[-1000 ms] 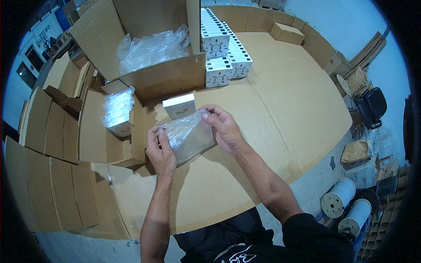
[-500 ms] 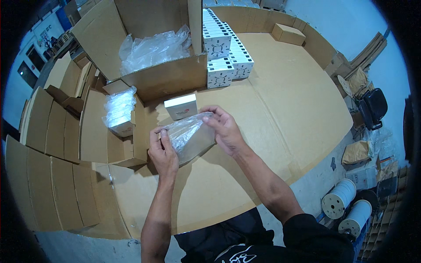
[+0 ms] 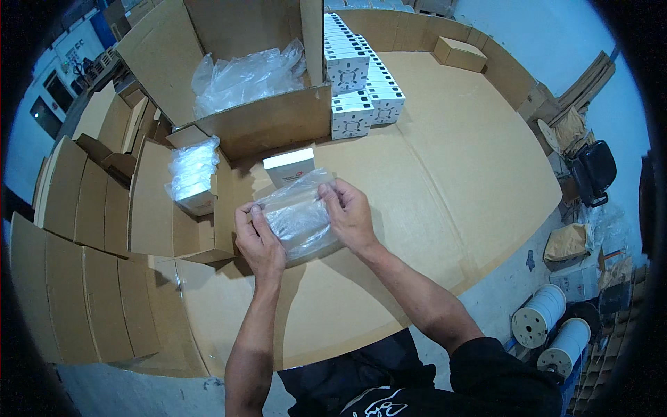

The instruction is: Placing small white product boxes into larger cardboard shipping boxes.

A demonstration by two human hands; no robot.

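Observation:
Between my hands a clear plastic bag (image 3: pixel 299 217) is held up over the cardboard-covered table. My left hand (image 3: pixel 260 240) pinches its left edge, thumb on top. At the opposite edge my right hand (image 3: pixel 349 214) grips the film between thumb and fingers. The bag looks flat, and the tabletop shows through it. Just beyond it a small white box (image 3: pixel 289 167) stands on the table, its lower part covered by the bag's upper edge. To the left, an open carton (image 3: pixel 224 215) holds several bagged white boxes (image 3: pixel 192 170) in a row.
A large open carton (image 3: pixel 278 125) behind holds a heap of clear plastic bags (image 3: pixel 250 78). Beside it rise stacks of white printed boxes (image 3: pixel 351 111). A small brown box (image 3: pixel 460 54) sits at the table's far right. Folded cartons (image 3: pixel 76 292) line the left side; cable spools (image 3: pixel 538 316) stand on the right.
My right hand has moved slightly left and down and turned inward, its fingers now closed further round the bag's edge. The bag has shifted and spread between my hands; my left hand barely moved.

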